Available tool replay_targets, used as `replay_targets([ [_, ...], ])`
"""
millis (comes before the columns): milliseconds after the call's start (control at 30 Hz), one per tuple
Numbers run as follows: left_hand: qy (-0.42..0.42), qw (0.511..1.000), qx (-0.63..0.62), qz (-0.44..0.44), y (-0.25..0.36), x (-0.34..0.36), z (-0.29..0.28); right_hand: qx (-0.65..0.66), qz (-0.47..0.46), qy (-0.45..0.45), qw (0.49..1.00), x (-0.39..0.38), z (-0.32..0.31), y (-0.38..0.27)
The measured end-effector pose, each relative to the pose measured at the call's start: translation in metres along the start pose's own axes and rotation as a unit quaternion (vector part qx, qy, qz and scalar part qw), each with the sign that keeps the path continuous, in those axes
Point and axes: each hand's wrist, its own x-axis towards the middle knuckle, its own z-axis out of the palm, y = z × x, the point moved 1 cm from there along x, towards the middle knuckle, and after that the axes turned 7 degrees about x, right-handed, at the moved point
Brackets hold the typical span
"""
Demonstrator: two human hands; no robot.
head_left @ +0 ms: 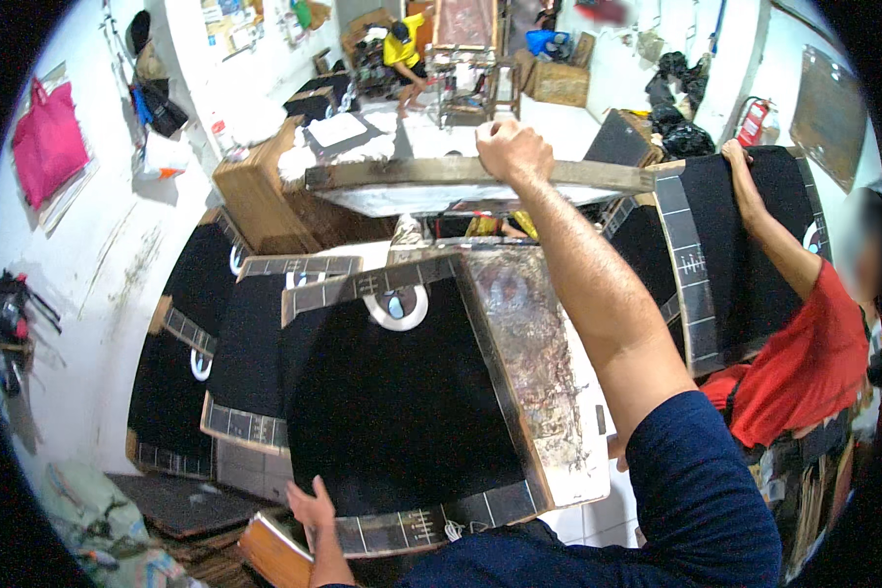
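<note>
My right hand (514, 152) is raised at the centre, fingers wrapped round the top bar of a wooden screen frame (392, 171), which is tilted up behind a stained printing bed (514, 323). Below it, a board (382, 382) holds black fabric with a white ring graphic (412, 318) near its top and gridded strips on its edges. My left hand (314, 508) has its fingers apart at the board's lower left edge, beside a wooden block (274, 549); whether it touches the board, I cannot tell.
More fabric-covered boards (171, 392) lean at the left. At the right, a co-worker in red (804, 363) holds another board (696, 245). A person in yellow (402, 54) is at the back. Cardboard stacks (250, 196), black bags (676, 108) and a fire extinguisher (750, 122) line the room.
</note>
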Motion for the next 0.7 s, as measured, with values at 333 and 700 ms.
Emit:
replay_targets([
  [333,-0.004,0.997,-0.031,-0.067,0.022,0.047,-0.010,-0.022,0.020,0.027,0.999,0.008,0.000,0.002],
  [700,-0.367,0.911,-0.060,0.180,0.118,0.000,-0.010,-0.053,0.007,0.015,0.998,0.021,-0.012,0.008],
])
